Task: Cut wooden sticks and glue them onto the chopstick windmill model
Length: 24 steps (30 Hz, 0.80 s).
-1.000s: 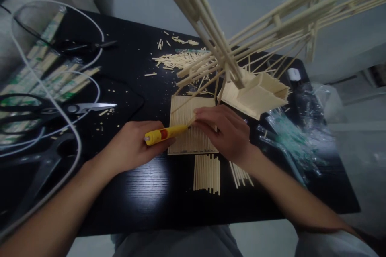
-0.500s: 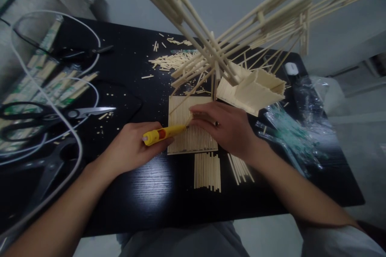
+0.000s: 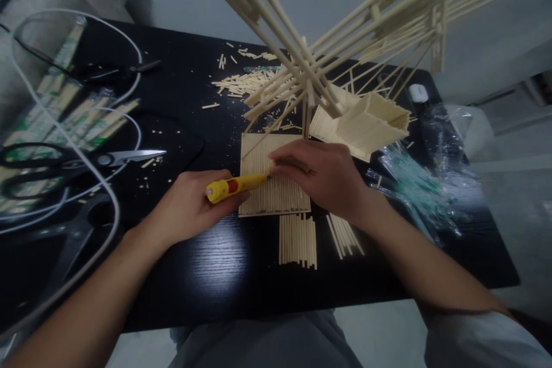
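Observation:
My left hand (image 3: 196, 201) is closed around a yellow pen-shaped tool (image 3: 235, 187) with a red patch on its side. Its dark tip points right, toward the fingertips of my right hand (image 3: 321, 175). Those fingers are bent and drawn together low over a flat panel of thin wooden sticks (image 3: 259, 155); what they pinch, if anything, is hidden. Below the panel lie a row of loose sticks (image 3: 297, 241) and a smaller bundle (image 3: 344, 236). Behind, a large framework of joined sticks (image 3: 308, 72) rises over the panel's far edge.
Open-topped stick box (image 3: 373, 123) stands at right, beside crumpled clear wrapping (image 3: 416, 184). Scissors (image 3: 129, 156), a white cable (image 3: 110, 201) and packaged sticks (image 3: 81, 121) lie left. Short cut pieces (image 3: 239, 85) are heaped at the back of the black table (image 3: 172, 293).
The tool's tip has shifted slightly in beside my right fingertips. Both hands otherwise keep nearly the same place, and the whole view has moved a little.

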Each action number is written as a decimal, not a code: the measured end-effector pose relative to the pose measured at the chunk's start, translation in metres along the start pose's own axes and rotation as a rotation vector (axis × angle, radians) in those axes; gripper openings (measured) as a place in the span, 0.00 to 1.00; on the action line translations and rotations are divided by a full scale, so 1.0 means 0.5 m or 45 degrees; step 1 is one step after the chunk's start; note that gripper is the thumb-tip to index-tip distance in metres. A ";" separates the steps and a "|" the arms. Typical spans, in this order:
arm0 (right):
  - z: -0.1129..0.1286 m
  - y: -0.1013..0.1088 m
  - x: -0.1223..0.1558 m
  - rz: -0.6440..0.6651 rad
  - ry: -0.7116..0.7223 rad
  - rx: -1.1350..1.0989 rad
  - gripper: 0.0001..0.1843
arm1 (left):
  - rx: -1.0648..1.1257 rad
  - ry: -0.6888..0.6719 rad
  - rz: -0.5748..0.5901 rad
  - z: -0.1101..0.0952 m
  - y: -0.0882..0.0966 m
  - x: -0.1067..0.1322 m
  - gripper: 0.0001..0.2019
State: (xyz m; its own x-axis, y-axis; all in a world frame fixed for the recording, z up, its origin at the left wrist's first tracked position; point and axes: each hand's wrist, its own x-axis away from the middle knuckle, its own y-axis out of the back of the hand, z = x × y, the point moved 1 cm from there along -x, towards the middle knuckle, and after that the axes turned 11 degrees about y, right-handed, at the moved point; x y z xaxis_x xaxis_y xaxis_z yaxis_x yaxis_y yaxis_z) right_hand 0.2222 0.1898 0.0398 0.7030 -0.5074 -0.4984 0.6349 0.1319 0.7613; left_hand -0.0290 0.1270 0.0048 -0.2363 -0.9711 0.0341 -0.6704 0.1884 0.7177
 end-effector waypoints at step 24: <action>-0.005 -0.005 0.003 0.002 0.008 -0.015 0.02 | 0.059 0.069 -0.064 0.008 0.004 0.006 0.16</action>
State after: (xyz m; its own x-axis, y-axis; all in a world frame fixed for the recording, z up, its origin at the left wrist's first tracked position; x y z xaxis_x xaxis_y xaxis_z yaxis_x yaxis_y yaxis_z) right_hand 0.2223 0.1910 0.0362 0.7060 -0.5018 -0.4998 0.6374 0.1425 0.7572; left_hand -0.0337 0.1252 0.0033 -0.1641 -0.9857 0.0372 -0.7125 0.1445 0.6866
